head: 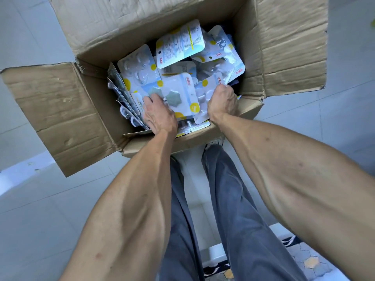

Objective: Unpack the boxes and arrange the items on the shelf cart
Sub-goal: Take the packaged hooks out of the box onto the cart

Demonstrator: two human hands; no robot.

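An open cardboard box (60, 110) stands on the floor in front of me, filled with several blister packs in white, light blue and yellow. Both my hands reach down into its near side. My left hand (159, 115) grips the left edge of a blister pack (182, 94) that holds grey star-shaped pieces. My right hand (222, 103) curls its fingers around the right side of the packs (205, 96) next to it. Its fingertips are hidden among the packs. More packs (179, 44) lie loose toward the far side, and some stand on edge along the left wall.
The box's flaps are spread open to the left, far side and right (292, 43). Pale floor tiles (30, 209) surround it. My legs in grey trousers (229, 209) stand just behind the box. A patterned mat (304, 258) lies at the lower right.
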